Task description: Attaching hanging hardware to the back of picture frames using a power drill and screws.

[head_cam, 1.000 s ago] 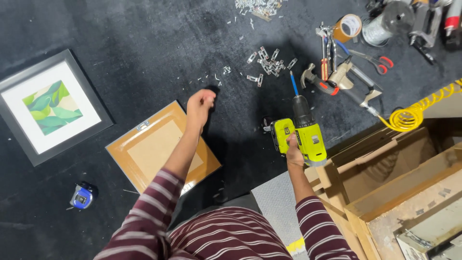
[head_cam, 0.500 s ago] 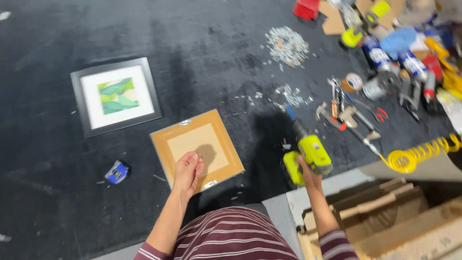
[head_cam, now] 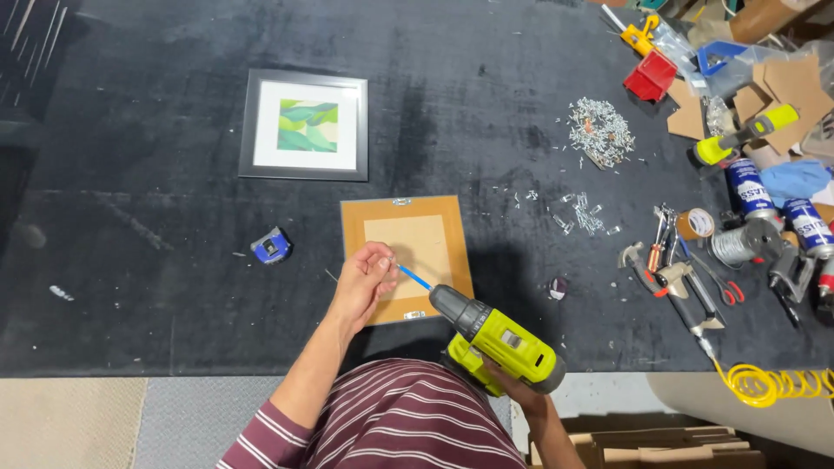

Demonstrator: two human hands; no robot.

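A second ago the left hand [head_cam: 365,282] was stretched out toward the scattered screws [head_cam: 578,213] in the middle of the counter [head_cam: 130,287]; half a second ago it lay flat on the wooden frame back [head_cam: 407,258]. Now it is drawn in at the frame's left edge, its fingers pinched together at the tip of the blue drill bit [head_cam: 414,278], apparently holding something small there, though what is too tiny to tell. The drill [head_cam: 497,339], lime green and black, has swung round too: earlier it stood upright beside the frame, and now it lies slanted in the lower middle of the frame, its bit pointing up and left onto the board. The right hand [head_cam: 512,386] is clenched round the drill's handle, mostly hidden under the body of the tool. Judging by this, the work has shifted from fetching a fastener to lining it up on the board's left side. The frame back lies face down at centre, a small metal hanger at its top and bottom edges. Well apart, at upper left, lies the framed green picture [head_cam: 304,124], a blue tape measure [head_cam: 271,247] sits left of the hand, and hand tools [head_cam: 686,278] crowd the right.
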